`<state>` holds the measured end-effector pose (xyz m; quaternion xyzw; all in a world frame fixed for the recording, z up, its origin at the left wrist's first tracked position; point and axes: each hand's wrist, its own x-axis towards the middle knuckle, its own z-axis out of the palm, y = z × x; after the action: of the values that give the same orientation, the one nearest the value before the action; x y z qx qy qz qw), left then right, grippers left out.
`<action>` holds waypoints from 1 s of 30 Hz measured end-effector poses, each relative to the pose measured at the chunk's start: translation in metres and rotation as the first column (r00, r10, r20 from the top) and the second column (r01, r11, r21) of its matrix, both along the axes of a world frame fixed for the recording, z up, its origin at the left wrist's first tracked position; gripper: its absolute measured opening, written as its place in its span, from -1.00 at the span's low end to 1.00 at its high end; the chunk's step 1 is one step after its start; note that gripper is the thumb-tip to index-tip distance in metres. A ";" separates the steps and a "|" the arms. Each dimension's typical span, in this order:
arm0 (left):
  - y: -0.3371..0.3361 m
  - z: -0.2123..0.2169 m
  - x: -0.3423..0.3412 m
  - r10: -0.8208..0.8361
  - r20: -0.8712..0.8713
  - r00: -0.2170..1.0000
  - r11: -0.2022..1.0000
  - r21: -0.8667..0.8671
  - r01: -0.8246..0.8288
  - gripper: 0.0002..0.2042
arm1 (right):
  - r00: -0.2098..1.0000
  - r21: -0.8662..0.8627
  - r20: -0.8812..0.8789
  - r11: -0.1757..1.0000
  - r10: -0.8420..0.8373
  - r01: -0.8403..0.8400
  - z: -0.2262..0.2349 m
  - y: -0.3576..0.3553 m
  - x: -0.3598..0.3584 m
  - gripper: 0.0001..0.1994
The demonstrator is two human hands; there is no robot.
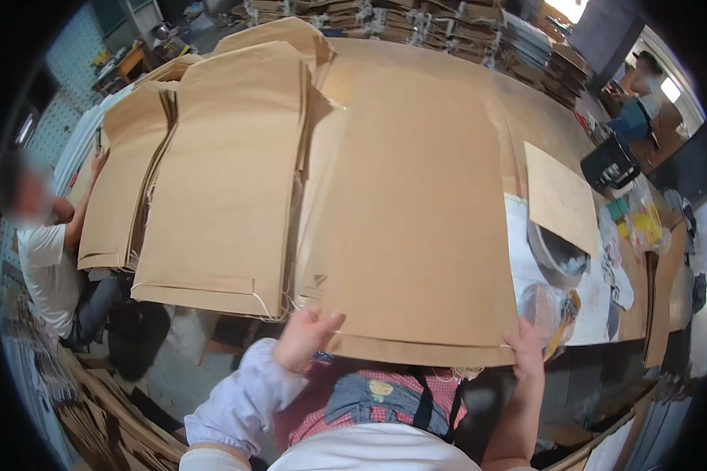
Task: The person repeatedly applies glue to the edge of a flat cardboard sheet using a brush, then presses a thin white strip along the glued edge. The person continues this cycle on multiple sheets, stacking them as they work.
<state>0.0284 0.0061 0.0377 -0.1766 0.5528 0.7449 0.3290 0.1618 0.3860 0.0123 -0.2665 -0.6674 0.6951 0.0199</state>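
Note:
A large brown kraft paper sack [424, 212] lies flat in front of me, its near end folded into a narrow band along the table's front edge. My left hand [302, 337] pinches its near left corner, thumb on top. At the near right corner, my right hand [526, 349] grips the edge with its thumb above and most fingers hidden underneath. Loose white threads [467, 373] hang below the folded end. Close to my left hand stands a thick stack of similar sacks [220, 180], with threads at its near corner.
Another sack stack [130, 173] lies farther left, beside a seated person [47, 259]. On the right are a round metal basin [556, 259] partly covered by a board [559, 196], a black bucket [611, 162] and plastic bags [644, 216]. Bundled sacks [416, 27] line the back; another person [640, 106] is far right.

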 end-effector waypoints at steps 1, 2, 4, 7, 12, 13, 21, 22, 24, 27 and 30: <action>-0.005 -0.020 0.001 -0.128 -0.268 0.955 0.960 -0.275 0.052 -0.83 | 1.000 0.281 0.004 0.959 0.019 -0.019 -0.035 0.008 0.007 -0.69; -0.009 -0.040 0.006 -0.315 -0.447 0.837 0.837 -0.547 0.023 -0.80 | 0.999 0.477 -0.045 0.879 0.019 0.005 -0.029 -0.011 0.002 -0.73; -0.006 -0.019 0.003 -0.616 -0.767 0.179 0.693 -0.636 -0.341 -0.89 | 1.000 0.774 -0.020 0.633 0.015 0.005 -0.016 -0.041 0.001 -0.76; -0.040 0.012 0.000 -0.654 -0.755 -0.053 0.689 -0.565 -0.454 -0.90 | 0.981 0.653 -0.192 0.750 0.033 0.102 -0.024 -0.069 -0.012 -0.74; -0.144 0.015 0.015 -0.517 -0.809 0.281 0.434 -0.530 -0.729 -0.89 | 0.935 0.543 -0.279 0.839 0.218 -0.034 -0.037 -0.145 -0.058 -0.69; -0.163 0.018 0.017 -0.231 -0.834 0.501 0.448 -0.548 -0.706 -0.83 | 0.912 0.503 -0.279 0.854 0.301 -0.128 -0.019 -0.171 -0.079 -0.69; -0.357 -0.010 -0.087 -0.307 -0.769 0.561 0.186 -0.626 -0.757 -0.71 | 0.816 0.044 -0.155 0.829 0.556 -0.557 -0.016 -0.312 -0.185 -0.69; -0.376 -0.014 -0.098 -0.316 -0.718 0.620 0.158 -0.685 -0.711 -0.69 | 0.811 -0.030 -0.139 0.816 0.568 -0.577 -0.014 -0.319 -0.189 -0.65; -0.397 -0.020 -0.115 -0.338 -0.565 0.753 0.033 -0.807 -0.590 -0.66 | 0.800 -0.184 -0.094 0.779 0.593 -0.600 -0.011 -0.325 -0.186 -0.54; -0.421 -0.031 -0.127 -0.204 -0.490 0.848 -0.053 -0.859 -0.509 -0.74 | 0.661 -0.237 -0.114 0.626 0.741 -0.743 0.010 -0.298 -0.148 -0.36; -0.338 0.002 -0.117 -0.496 -0.492 0.716 -0.382 -0.617 -0.688 -0.73 | 0.429 0.222 -0.247 0.482 0.869 -0.848 0.011 -0.218 -0.094 -0.51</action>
<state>-0.0886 -0.3323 0.0398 -0.1407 0.9461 -0.0386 -0.2892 0.0676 0.1684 0.0235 0.2296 -0.7180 0.6200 -0.2174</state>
